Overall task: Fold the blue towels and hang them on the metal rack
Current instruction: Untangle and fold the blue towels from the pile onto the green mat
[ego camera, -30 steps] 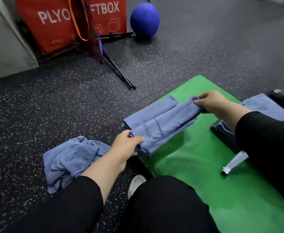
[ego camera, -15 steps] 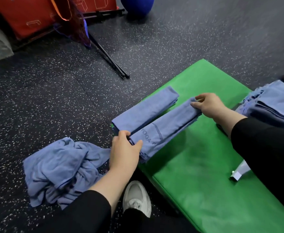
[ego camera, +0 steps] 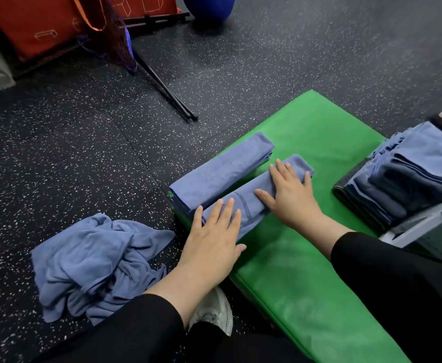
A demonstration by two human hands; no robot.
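Note:
A narrow folded blue towel [ego camera: 251,203] lies on the green mat [ego camera: 309,258]. My left hand [ego camera: 212,239] presses flat on its near end, and my right hand [ego camera: 290,192] presses flat on its far half, fingers straight. Right beside it, further away, lies a second folded blue towel [ego camera: 222,170]. A crumpled pile of blue towels [ego camera: 97,265] lies on the floor to the left. At the right edge hangs a stack of folded blue towels [ego camera: 413,171] over a grey metal rack [ego camera: 434,231], which shows only in part.
Speckled black rubber floor [ego camera: 57,153] surrounds the mat. Two black rods [ego camera: 167,93] lie on the floor beyond it. A red soft box [ego camera: 39,24] and a blue ball [ego camera: 209,6] stand at the back. My white shoe [ego camera: 214,313] sits by the mat's near edge.
Both hands let go of the towel's ends and now lie flat on top of it. The towel rests on the mat beside the other folded one. The view moved closer.

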